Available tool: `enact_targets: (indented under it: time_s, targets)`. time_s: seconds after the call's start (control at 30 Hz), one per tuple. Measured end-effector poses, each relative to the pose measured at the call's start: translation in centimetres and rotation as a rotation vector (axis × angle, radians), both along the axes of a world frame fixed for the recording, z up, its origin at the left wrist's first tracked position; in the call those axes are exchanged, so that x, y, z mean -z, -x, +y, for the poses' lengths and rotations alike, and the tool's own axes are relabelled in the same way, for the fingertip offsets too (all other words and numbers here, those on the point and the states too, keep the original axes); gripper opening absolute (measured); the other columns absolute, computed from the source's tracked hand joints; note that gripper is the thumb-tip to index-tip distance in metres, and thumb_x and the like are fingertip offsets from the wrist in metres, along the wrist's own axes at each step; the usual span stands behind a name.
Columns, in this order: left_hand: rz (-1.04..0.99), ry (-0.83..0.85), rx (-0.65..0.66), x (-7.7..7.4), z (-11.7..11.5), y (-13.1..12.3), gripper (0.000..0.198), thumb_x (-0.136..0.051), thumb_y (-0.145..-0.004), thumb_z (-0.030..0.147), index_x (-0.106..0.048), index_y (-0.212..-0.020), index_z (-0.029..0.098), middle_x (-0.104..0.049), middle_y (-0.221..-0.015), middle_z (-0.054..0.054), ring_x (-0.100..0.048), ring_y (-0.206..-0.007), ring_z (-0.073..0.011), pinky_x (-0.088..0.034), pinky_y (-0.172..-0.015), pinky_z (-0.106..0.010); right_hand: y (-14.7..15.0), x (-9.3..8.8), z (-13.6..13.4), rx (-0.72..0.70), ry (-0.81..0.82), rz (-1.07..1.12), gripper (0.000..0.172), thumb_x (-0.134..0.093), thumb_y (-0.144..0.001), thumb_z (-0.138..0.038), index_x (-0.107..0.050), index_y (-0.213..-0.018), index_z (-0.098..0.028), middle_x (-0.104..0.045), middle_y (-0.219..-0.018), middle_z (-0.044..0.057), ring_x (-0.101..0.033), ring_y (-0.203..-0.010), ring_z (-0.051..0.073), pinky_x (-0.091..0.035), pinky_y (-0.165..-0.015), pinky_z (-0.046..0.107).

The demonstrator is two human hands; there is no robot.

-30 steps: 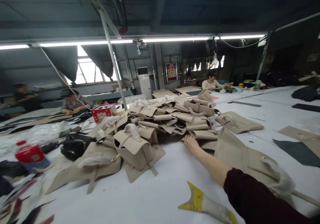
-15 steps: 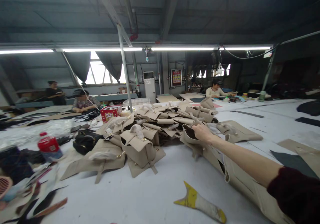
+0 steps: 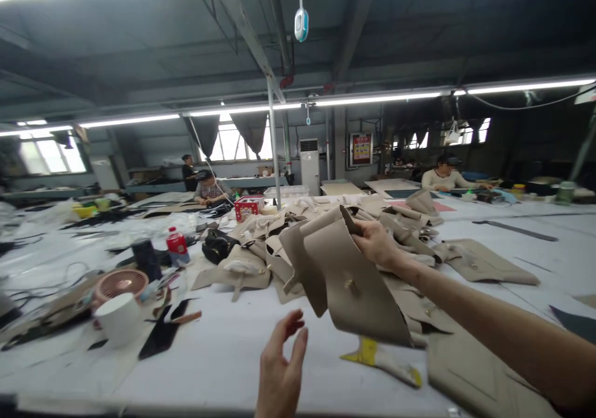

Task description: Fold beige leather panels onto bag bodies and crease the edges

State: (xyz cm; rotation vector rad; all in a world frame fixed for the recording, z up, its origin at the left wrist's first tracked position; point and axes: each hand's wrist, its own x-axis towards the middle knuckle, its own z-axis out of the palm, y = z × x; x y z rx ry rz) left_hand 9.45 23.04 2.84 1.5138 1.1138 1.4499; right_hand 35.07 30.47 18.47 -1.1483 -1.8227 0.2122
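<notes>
Our right arm comes in from the lower right and reaches to the left and slightly upward, with the forearm bare and almost straight. At its end our right hand (image 3: 378,243) is bent at the knuckles, and its fingers are closed around the upper right edge of a beige bag piece (image 3: 326,256); the fingertips are partly hidden behind this edge. Our left hand (image 3: 280,368) rises from the bottom, below and to the left of the right fingers. Its fingers are softly curved, its thumb stands apart from them, and it grips nothing; between these fingers and the piece we see a gap. The piece hangs down and to the left from the right fingers. It looks smooth and flexible, it is folded over along the top, and one flap bends away toward the left. On its broad face, below the grasping fingers, we notice a small gold-coloured fitting (image 3: 349,284), a little blurred. Whether its lowest corner touches the white table (image 3: 223,356), we cannot tell. Beyond the right fingers lies a heap of similar beige pieces (image 3: 410,228), and to the right of the left fingers a yellow and white tool (image 3: 393,366) lies flat.
</notes>
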Motion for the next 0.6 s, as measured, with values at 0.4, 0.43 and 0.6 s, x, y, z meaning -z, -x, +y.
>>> enact_targets:
  time_s: [0.4,0.43,0.6]
  targets:
    - [-0.370,0.250,0.071,-4.1,-9.8,2.0,0.043,-0.072,-0.077,0.050,-0.063,-0.102,0.017,-0.068,-0.094,-0.005,-0.062,-0.093,-0.0196,-0.048,-0.081,-0.025,6.6,3.1,-15.3,-0.319,0.269,0.313,0.015,-0.058,-0.081,-0.024,-0.067,-0.084,-0.013,-0.063,-0.074,0.001,-0.056,-0.068,0.015,-0.043,-0.054,0.020]
    - [-0.380,0.254,0.068,-3.9,-11.1,2.4,0.042,-0.074,-0.076,0.047,-0.063,-0.106,0.019,-0.069,-0.100,-0.004,-0.062,-0.097,-0.0194,-0.047,-0.084,-0.025,6.8,3.7,-15.8,-0.329,0.294,0.348,0.015,-0.058,-0.080,-0.025,-0.067,-0.085,-0.013,-0.063,-0.075,0.001,-0.056,-0.069,0.016,-0.044,-0.055,0.020]
    - [-0.724,0.597,0.436,-1.0,-15.2,3.8,0.049,-0.081,-0.064,0.053,-0.071,-0.100,0.020,-0.073,-0.102,-0.009,-0.065,-0.103,-0.0296,-0.051,-0.090,-0.040,9.3,6.1,-18.9,-0.438,0.480,0.490,0.021,-0.062,-0.081,-0.034,-0.062,-0.080,-0.013,-0.058,-0.068,-0.001,-0.055,-0.063,0.014,-0.043,-0.054,0.021]
